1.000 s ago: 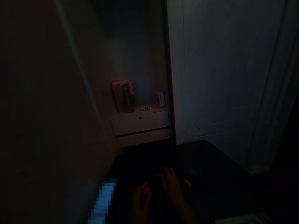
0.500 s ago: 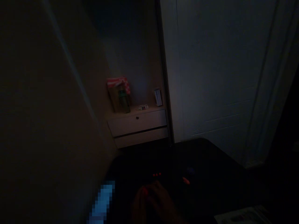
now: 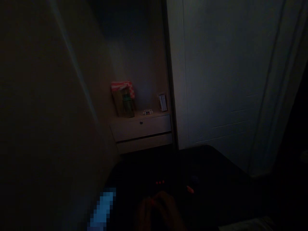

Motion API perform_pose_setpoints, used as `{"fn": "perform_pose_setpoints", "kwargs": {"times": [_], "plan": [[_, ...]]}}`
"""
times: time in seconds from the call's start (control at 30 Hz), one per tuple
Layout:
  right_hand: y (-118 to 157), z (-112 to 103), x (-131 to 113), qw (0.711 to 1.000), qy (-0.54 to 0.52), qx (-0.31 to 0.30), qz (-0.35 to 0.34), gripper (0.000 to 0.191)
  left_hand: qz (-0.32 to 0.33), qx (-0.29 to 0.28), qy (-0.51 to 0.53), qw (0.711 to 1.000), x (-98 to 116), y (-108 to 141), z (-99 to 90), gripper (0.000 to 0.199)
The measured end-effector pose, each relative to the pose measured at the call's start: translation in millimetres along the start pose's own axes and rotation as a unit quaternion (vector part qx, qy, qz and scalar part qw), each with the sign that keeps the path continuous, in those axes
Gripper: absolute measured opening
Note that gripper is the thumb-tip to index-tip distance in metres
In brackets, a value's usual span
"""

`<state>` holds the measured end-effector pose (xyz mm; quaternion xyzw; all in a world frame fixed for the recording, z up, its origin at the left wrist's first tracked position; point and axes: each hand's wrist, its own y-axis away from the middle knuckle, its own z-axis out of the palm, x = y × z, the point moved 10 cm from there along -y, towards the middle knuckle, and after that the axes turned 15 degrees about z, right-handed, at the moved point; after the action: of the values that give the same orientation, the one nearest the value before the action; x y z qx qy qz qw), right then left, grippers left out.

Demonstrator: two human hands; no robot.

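Note:
The scene is very dark. My left hand point(image 3: 143, 211) and my right hand point(image 3: 167, 207) meet at the fingertips low in the middle of the view. Between their fingertips is a small red thing point(image 3: 152, 201), too dim for its kind to show. Just beyond the hands, several small red dots point(image 3: 160, 182) sit in a short row on the dark surface. An orange-red piece point(image 3: 190, 189) lies to the right of my right hand, with a faint dark purple lump near it.
A blurred bright blue patch point(image 3: 102, 208) is at the lower left. Pale paper point(image 3: 247, 224) lies at the lower right edge. Behind the dark table point(image 3: 211, 160) are drawers point(image 3: 144, 128), a shelf with a bag point(image 3: 120, 99), a green bottle point(image 3: 127, 104) and books point(image 3: 163, 102).
The view has shifted slightly, so the shelf and table sit a little lower. Both hands stay together at the fingertips around the small red thing.

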<state>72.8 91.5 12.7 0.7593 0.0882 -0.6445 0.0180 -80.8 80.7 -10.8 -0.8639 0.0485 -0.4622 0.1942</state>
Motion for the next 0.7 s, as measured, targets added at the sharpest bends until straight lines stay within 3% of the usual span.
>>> {"fn": "perform_pose_setpoints", "kwargs": {"times": [0.13, 0.4, 0.7], "plan": [[0, -4, 1, 1.0, 0.006, 0.019, 0.013, 0.039, 0.003, -0.01, 0.019, 1.0, 9, 0, 3.7, 0.053], [6, -4, -12, 1.0, -0.002, 0.005, 0.001, 0.037, -0.008, -0.001, 0.118, 0.993, 13, 0, 0.1, 0.06], [4, -2, 3, 1.0, 0.019, 0.023, 0.009, 0.031, 0.0, 0.007, 0.176, 0.984, -5, -4, 1.5, 0.059]]}}
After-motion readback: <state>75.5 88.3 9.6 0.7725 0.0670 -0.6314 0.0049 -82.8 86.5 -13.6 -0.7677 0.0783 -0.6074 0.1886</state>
